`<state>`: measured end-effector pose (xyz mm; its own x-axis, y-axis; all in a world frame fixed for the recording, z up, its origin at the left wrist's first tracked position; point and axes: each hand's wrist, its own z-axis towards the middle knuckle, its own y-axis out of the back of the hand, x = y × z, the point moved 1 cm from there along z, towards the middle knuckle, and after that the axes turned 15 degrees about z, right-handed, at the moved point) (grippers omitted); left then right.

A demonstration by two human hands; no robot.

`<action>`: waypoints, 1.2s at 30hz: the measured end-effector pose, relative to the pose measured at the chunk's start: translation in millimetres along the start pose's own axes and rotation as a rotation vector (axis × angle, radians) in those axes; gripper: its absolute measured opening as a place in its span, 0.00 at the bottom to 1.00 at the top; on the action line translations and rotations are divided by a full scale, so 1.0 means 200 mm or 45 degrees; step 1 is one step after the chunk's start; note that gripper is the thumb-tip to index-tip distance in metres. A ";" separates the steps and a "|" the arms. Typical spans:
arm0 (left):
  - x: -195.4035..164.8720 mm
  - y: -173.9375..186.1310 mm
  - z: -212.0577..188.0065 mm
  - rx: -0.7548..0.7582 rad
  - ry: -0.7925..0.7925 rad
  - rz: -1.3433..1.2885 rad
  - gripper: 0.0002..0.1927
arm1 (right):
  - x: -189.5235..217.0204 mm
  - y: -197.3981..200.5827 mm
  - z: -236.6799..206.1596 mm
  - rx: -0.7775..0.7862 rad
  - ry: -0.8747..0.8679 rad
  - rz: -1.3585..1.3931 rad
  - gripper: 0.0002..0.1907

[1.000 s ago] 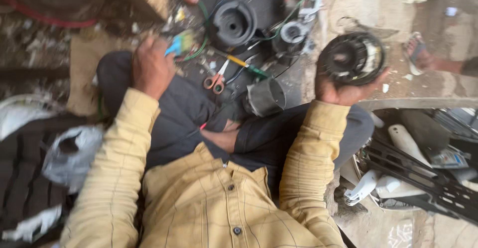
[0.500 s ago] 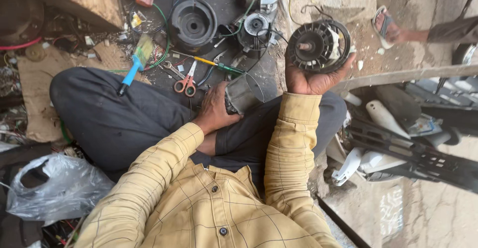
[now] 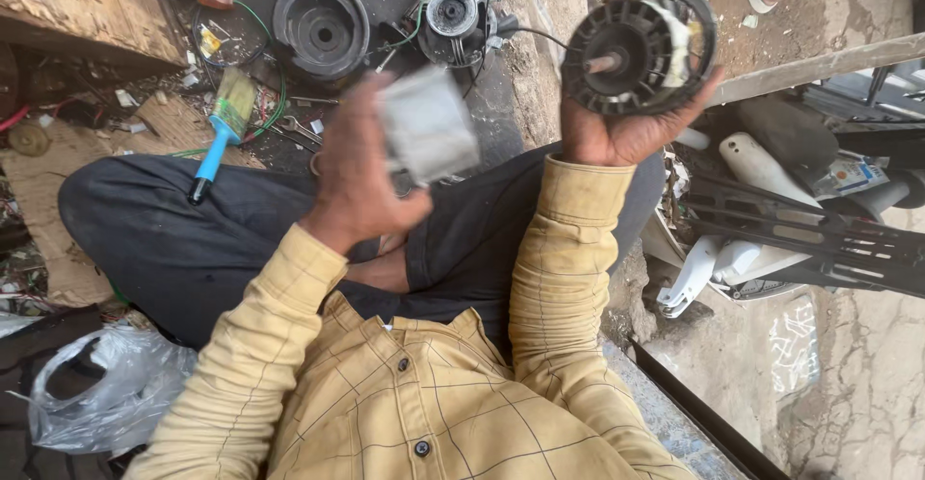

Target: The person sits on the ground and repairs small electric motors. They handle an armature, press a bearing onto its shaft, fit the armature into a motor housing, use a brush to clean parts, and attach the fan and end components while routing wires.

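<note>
The person sits cross-legged on the dirt floor (image 3: pixel 829 364), dark trousers under a yellow checked shirt, with both hands raised in front of the chest. To the right lies a heap of white and black plastic frame parts (image 3: pixel 771 249). To the left, near the knee, is a crumpled clear plastic bag (image 3: pixel 106 393).

The round black ribbed motor part with a short metal shaft at its centre (image 3: pixel 631 51) is held up in the right hand (image 3: pixel 626 133). The palm cups its lower edge and the fingers wrap behind the rim, so the grip is closed around it, face towards the camera. On the floor beyond are a round black dished housing (image 3: pixel 321 27) and a smaller grey motor core with wires (image 3: pixel 453 13).

The left hand (image 3: pixel 361 176) holds a grey metal cylinder-like casing (image 3: pixel 427 123), blurred with motion. Fingers and thumb pinch it from the side, a narrow closed grip. The two pieces are near each other but apart, both well above the lap.

As I judge it, the work in hand is bringing these two parts together. Mating them would call for lining the casing's opening up with the shaft and keeping the ribbed part steady.

A blue-handled brush (image 3: pixel 217 133) lies on the floor just beyond the left knee.
</note>
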<state>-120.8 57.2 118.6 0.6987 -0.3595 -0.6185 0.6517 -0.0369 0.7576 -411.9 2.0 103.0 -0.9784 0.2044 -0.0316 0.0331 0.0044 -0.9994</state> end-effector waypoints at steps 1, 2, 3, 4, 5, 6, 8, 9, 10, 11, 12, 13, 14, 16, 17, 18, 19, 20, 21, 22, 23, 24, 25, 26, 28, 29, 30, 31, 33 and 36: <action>-0.04 -0.02 0.05 0.181 -0.030 0.142 0.56 | 0.02 0.00 0.00 0.027 -0.011 0.041 0.39; -0.09 -0.06 0.09 0.356 -0.057 0.283 0.56 | 0.05 -0.01 0.00 0.047 -0.012 0.050 0.39; -0.14 -0.12 0.13 0.469 -0.204 0.514 0.55 | 0.07 -0.01 -0.01 0.067 -0.013 0.060 0.39; -0.19 -0.19 0.15 0.581 -0.347 0.745 0.55 | 0.10 -0.01 -0.01 0.077 -0.002 0.043 0.40; -0.24 -0.27 0.17 0.572 -0.445 0.914 0.54 | 0.12 -0.02 -0.01 0.069 0.015 0.042 0.40; -0.28 -0.36 0.19 0.563 -0.547 1.085 0.53 | 0.15 -0.02 -0.01 0.061 0.033 0.042 0.40; -0.29 -0.49 0.24 0.625 -0.722 1.242 0.31 | 0.18 0.00 0.00 0.008 0.057 0.070 0.41; -0.28 -0.53 0.23 0.609 -0.669 1.092 0.26 | 0.19 0.01 0.01 -0.012 0.055 0.080 0.42; -0.27 -0.56 0.23 0.583 -0.621 0.937 0.23 | 0.20 0.02 0.01 -0.022 0.040 0.069 0.41; -0.26 -0.58 0.23 0.555 -0.584 0.779 0.20 | 0.20 0.04 0.02 -0.030 0.038 0.055 0.42; -0.24 -0.57 0.24 0.498 -0.559 0.828 0.20 | 0.21 0.05 0.04 -0.046 0.031 0.096 0.42; -0.22 -0.56 0.22 0.457 -0.544 0.863 0.19 | 0.21 0.07 0.03 -0.076 0.041 0.133 0.42; -0.20 -0.55 0.21 0.421 -0.527 0.889 0.20 | 0.22 0.09 0.03 -0.085 0.034 0.135 0.41; -0.17 -0.53 0.19 0.419 -0.460 0.640 0.22 | 0.23 0.11 0.03 -0.051 -0.010 0.120 0.39; -0.16 -0.51 0.19 0.419 -0.440 0.518 0.24 | 0.24 0.12 0.02 -0.048 -0.005 0.107 0.38; -0.16 -0.50 0.19 0.393 -0.436 0.499 0.31 | 0.24 0.13 0.02 -0.046 0.000 0.094 0.37; -0.16 -0.50 0.20 0.360 -0.423 0.478 0.39 | 0.24 0.14 0.01 -0.078 0.019 0.080 0.37; -0.16 -0.49 0.21 0.317 -0.408 0.463 0.48 | 0.24 0.14 0.01 -0.086 0.026 0.075 0.37; -0.16 -0.50 0.22 0.421 -0.401 0.487 0.49 | 0.23 0.13 0.01 -0.095 0.033 0.070 0.37; -0.15 -0.50 0.22 0.522 -0.390 0.509 0.50 | 0.22 0.13 0.01 -0.088 0.031 0.073 0.37; -0.14 -0.51 0.23 0.611 -0.378 0.535 0.52 | 0.20 0.12 0.02 -0.066 0.018 0.060 0.37; -0.13 -0.50 0.24 0.517 -0.422 0.536 0.52 | 0.18 0.10 0.03 -0.044 0.005 0.046 0.37; -0.11 -0.49 0.24 0.420 -0.464 0.538 0.52 | 0.16 0.09 0.03 -0.015 -0.013 0.016 0.39; -0.10 -0.49 0.25 0.326 -0.516 0.541 0.53 | 0.13 0.06 0.03 0.017 -0.020 -0.011 0.40; -0.07 -0.48 0.25 0.516 -0.475 0.504 0.52 | 0.07 0.03 0.02 -0.040 -0.060 0.022 0.42; -0.06 -0.46 0.24 0.606 -0.443 0.479 0.51 | 0.05 0.01 0.02 -0.055 -0.076 0.025 0.43; -0.06 -0.44 0.22 0.514 -0.386 0.374 0.51 | 0.02 0.00 0.01 -0.070 -0.091 0.029 0.44; -0.06 -0.41 0.21 0.408 -0.340 0.275 0.51 | -0.02 -0.02 0.01 -0.052 -0.091 0.028 0.44; -0.08 -0.30 0.14 0.186 -0.254 0.078 0.48 | -0.08 -0.03 -0.02 -0.072 -0.067 0.043 0.44; -0.08 0.00 -0.01 -0.164 -0.098 -0.243 0.43 | -0.19 -0.03 -0.04 -0.109 -0.158 0.105 0.44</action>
<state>-132.2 64.3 128.0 0.5376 -0.4278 -0.7266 0.8056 0.0060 0.5925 -373.1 2.1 110.9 -0.9892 0.0848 -0.1197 0.1263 0.0773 -0.9890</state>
